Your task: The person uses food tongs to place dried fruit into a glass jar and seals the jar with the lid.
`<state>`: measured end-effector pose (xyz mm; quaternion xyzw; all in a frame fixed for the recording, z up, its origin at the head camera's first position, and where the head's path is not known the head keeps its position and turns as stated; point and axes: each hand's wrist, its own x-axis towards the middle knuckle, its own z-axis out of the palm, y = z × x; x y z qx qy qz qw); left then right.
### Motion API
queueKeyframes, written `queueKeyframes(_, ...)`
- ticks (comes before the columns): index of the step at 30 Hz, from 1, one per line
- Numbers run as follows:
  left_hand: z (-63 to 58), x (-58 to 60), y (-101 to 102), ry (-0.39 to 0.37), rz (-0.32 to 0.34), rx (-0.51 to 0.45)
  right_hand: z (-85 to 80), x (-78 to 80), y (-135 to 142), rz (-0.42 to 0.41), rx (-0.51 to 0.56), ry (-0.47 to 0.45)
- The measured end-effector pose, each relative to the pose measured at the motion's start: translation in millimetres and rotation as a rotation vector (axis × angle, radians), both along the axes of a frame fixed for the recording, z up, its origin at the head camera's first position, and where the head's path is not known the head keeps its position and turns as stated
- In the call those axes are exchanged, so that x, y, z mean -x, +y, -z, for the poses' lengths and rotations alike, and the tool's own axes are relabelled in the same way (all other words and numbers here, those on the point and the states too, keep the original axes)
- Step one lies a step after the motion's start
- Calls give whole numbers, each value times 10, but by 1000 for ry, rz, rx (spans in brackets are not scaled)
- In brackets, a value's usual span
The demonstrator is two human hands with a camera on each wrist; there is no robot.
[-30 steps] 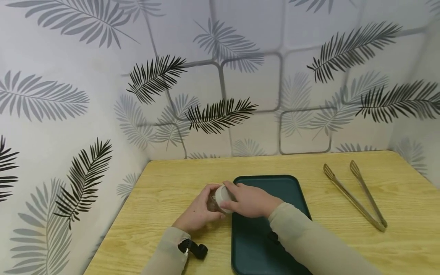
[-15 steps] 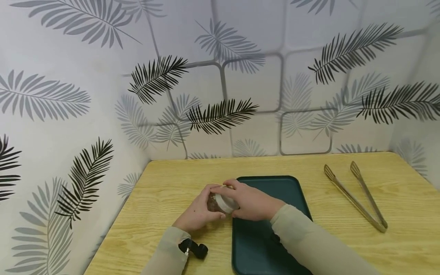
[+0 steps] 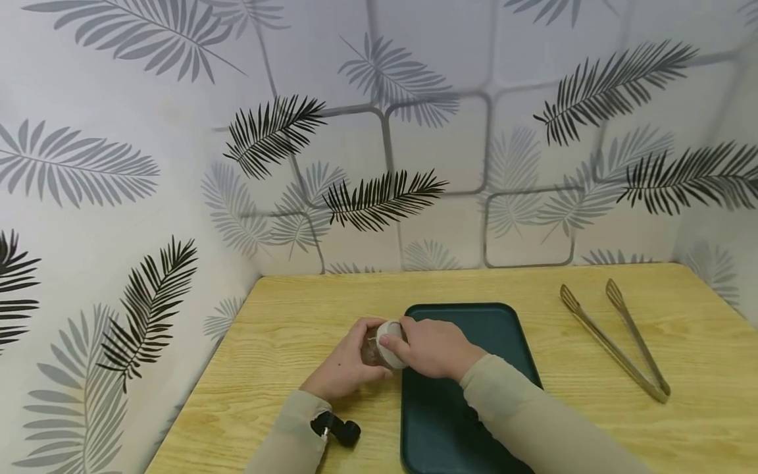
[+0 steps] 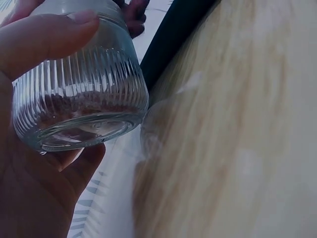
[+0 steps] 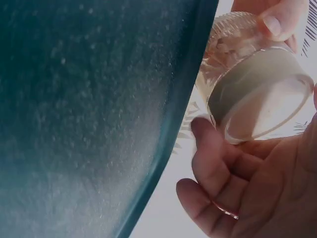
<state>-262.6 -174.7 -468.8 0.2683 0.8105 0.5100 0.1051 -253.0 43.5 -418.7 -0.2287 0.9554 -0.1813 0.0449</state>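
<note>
My left hand (image 3: 343, 368) grips the body of a clear ribbed glass jar (image 4: 84, 99), thumb on one side and fingers round the other. Reddish-brown bits lie inside the jar, as the left wrist view shows. The jar is tilted over the table beside the tray, its lid toward my right hand (image 3: 435, 345). That hand holds the round whitish lid (image 5: 260, 96) by its edge, the thumb across it in the head view. In the right wrist view the index finger bends at the lid's rim and the other fingers curl below.
A dark green tray (image 3: 462, 322) lies under my right forearm. Metal tongs (image 3: 610, 343) rest spread on the wooden table (image 3: 296, 309) to the right. A black wrist device (image 3: 340, 431) sits on my left sleeve. Leaf-patterned walls stand behind and to the left.
My right hand has turned about the lid: half a second ago its fingers reached over the top, and now the thumb lies across it. My left hand keeps its grip on the jar.
</note>
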Motion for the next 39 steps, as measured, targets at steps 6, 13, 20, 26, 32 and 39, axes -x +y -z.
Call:
queueKeyframes(6, 22, 9, -19, 2, -18, 7, -38, -16, 88, -170, 99, 55)
queueKeyframes(13, 10, -8, -31, -25, -13, -4, -20, 4, 143, -265, 143, -50)
queueKeyframes(20, 22, -23, -29, -21, -16, -2, 22, 10, 144, -221, 132, -96)
queueKeyframes(26, 14, -26, -17, 12, -14, 16, -4, 1, 115, -169, 93, -49)
queueKeyframes(32, 34, -2, -40, -8, -4, -5, -12, 4, 105, -113, 105, -17)
queueKeyframes(39, 65, 54, -136, -96, -37, -31, 5, 10, 76, -178, 105, 4)
